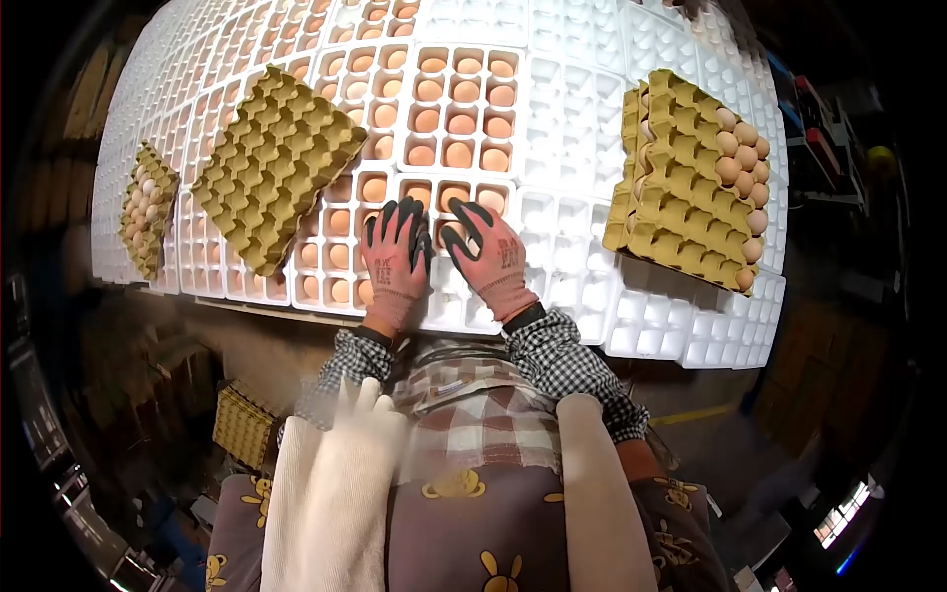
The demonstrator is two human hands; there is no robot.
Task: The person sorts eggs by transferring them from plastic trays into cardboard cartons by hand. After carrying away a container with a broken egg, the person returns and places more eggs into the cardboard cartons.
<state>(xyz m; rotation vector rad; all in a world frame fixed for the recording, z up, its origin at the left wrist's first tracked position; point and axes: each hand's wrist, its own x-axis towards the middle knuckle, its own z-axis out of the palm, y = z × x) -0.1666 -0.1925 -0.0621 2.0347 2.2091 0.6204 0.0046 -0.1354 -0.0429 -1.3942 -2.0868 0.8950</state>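
Observation:
My left hand (393, 252), in a pink glove with black fingertips, is over the white foam egg box (451, 308) in front of me, its fingers pointing away and bent down among the eggs. To its right, my right hand (485, 245) has its thumb and index finger curved around a pale egg (455, 237) in a compartment. Brown eggs (454, 194) sit in the row just beyond both hands. Whatever lies under my left fingers is hidden. The box's nearest compartments hold no eggs.
A yellow-brown pulp tray (278, 168) lies tilted over boxes on the left. Stacked pulp trays with eggs (681, 178) stand on the right. A small tray of eggs (148, 209) is at far left. Empty foam boxes (567, 118) lie right of the filled ones.

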